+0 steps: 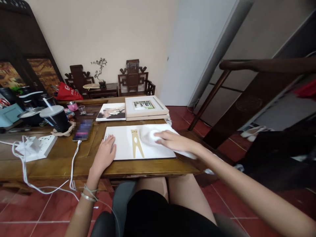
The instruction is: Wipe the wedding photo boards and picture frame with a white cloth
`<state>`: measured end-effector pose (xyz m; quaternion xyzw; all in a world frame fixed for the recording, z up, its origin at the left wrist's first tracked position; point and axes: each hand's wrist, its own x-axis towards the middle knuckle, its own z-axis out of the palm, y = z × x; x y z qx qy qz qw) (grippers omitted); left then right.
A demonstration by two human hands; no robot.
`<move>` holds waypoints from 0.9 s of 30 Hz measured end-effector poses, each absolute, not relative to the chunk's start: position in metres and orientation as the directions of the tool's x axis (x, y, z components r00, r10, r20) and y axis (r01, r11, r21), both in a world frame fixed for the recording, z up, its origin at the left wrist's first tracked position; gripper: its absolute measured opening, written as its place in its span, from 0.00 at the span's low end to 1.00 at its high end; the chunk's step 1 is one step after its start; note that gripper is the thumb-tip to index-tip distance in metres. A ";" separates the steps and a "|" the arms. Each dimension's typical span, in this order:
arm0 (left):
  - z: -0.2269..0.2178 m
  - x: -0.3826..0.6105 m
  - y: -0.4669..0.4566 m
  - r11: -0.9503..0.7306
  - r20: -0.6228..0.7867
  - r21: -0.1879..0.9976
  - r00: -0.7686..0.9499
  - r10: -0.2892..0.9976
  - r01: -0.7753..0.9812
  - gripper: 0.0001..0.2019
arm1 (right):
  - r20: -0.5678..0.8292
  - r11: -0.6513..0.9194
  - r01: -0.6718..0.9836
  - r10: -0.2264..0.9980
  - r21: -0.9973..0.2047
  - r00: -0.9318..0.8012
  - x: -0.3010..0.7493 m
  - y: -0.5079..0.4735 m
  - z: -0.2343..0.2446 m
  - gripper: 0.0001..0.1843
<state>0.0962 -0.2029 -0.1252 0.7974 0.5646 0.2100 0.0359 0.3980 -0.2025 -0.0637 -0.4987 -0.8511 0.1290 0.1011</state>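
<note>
A white board or album cover (120, 144) lies flat near the table's front edge. It bears a gold figure (135, 140) with a small animal-like head and two long legs. My left hand (106, 152) rests flat on the board's left edge, fingers stretched out. Over its right part, my right hand (168, 138) presses a white wad, like a cloth or tissue (149, 134), to the surface; motion blurs the wad. White sheet-like material (185, 152) lies under my right wrist, at the board's right end.
Behind the board are a photo print (112, 112) and a framed picture (145, 105). To the left are a phone (83, 129) with a charging cable, a lidded cup (55, 117) with a straw and a power strip (45, 146). A wooden chair (222, 105) stands right.
</note>
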 end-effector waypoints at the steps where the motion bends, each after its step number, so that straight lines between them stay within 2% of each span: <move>1: -0.126 0.096 -0.203 -0.363 0.297 0.290 0.277 0.914 0.886 0.21 | 0.037 0.458 0.815 0.878 -0.356 -0.477 0.389 -0.185 -0.068 0.20; 4: -0.127 0.095 -0.202 -0.375 0.308 0.294 0.284 0.908 0.879 0.20 | 0.127 0.369 0.824 0.928 -0.429 -0.350 0.355 -0.142 -0.076 0.24; 9: -0.124 0.094 -0.200 -0.380 0.383 0.393 0.226 0.896 0.837 0.20 | 0.127 0.440 0.801 0.895 -0.407 -0.427 0.287 -0.133 -0.080 0.21; 12: -0.121 0.094 -0.200 -0.324 0.495 0.463 0.063 0.867 0.825 0.20 | 0.133 0.596 0.730 0.797 -0.335 -0.589 0.266 -0.166 -0.081 0.19; 15: -0.121 0.093 -0.202 -0.192 0.493 0.452 -0.065 0.868 0.871 0.20 | 0.116 0.773 0.579 0.620 -0.259 -0.776 0.276 -0.213 -0.075 0.19; 18: -0.126 0.089 -0.204 -0.075 0.423 0.381 -0.101 0.900 0.922 0.23 | 0.096 0.800 0.488 0.549 -0.350 -0.830 0.316 -0.250 -0.064 0.17; 19: -0.128 0.087 -0.203 -0.061 0.404 0.359 -0.096 0.910 0.931 0.24 | 0.077 0.768 0.512 0.580 -0.385 -0.811 0.332 -0.257 -0.063 0.16; 21: -0.131 0.081 -0.201 -0.059 0.371 0.348 -0.079 0.925 0.936 0.23 | 0.086 0.658 0.629 0.716 -0.414 -0.693 0.367 -0.260 -0.067 0.14; 23: -0.132 0.076 -0.197 -0.040 0.331 0.395 -0.102 0.938 0.918 0.21 | 0.151 0.545 0.731 0.831 -0.411 -0.535 0.397 -0.254 -0.080 0.12; 25: -0.130 0.073 -0.193 0.029 0.263 0.497 -0.183 0.947 0.867 0.18 | 0.200 0.441 0.765 0.897 -0.469 -0.394 0.416 -0.246 -0.098 0.12; 27: -0.124 0.072 -0.191 0.088 0.172 0.662 -0.265 0.949 0.744 0.15 | 0.223 0.401 0.755 0.916 -0.518 -0.333 0.425 -0.240 -0.113 0.13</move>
